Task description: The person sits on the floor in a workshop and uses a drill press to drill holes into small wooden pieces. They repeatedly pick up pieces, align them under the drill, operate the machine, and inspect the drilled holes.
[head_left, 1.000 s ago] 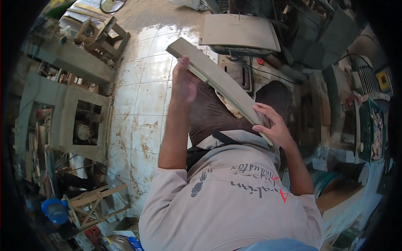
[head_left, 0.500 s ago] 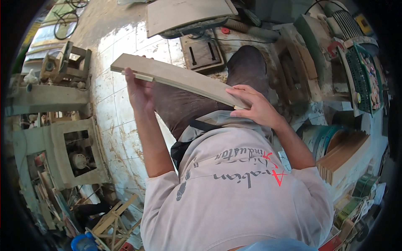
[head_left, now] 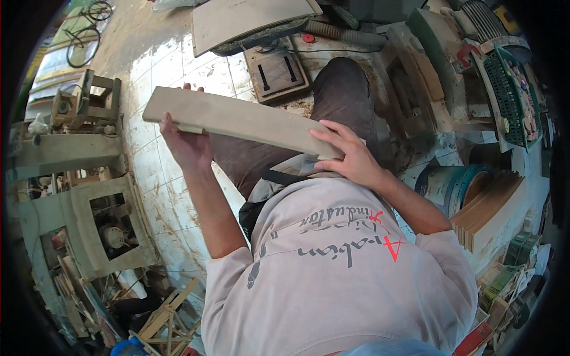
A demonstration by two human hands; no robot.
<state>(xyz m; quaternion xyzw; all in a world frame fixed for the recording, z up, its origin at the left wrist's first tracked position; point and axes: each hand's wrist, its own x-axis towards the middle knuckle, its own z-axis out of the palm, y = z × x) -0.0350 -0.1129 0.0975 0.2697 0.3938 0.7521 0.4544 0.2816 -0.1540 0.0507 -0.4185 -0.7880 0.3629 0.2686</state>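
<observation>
A long, pale wooden board [head_left: 237,118] is held up across my body, its left end farther from me than its right. My left hand [head_left: 184,139] grips the left part from beneath, with the thumb on the near edge and fingertips showing past the far edge. At the other end my right hand [head_left: 350,153] has its fingers on the top face and the thumb at the near edge. A short wooden piece [head_left: 190,128] sticks out under the near edge beside my left hand. The underside of the board is hidden.
Dusty workshop machines [head_left: 107,222] stand on the left, with scrap wood [head_left: 166,320] below them. Ahead are a pale-topped table [head_left: 255,24] and a slotted metal base [head_left: 278,71]. To the right are a green crate [head_left: 504,98] and a stack of brown panels [head_left: 490,204].
The board has swung a little to the left and tipped, so more of its broad face shows. Both hands have moved slightly left with it, keeping their hold.
</observation>
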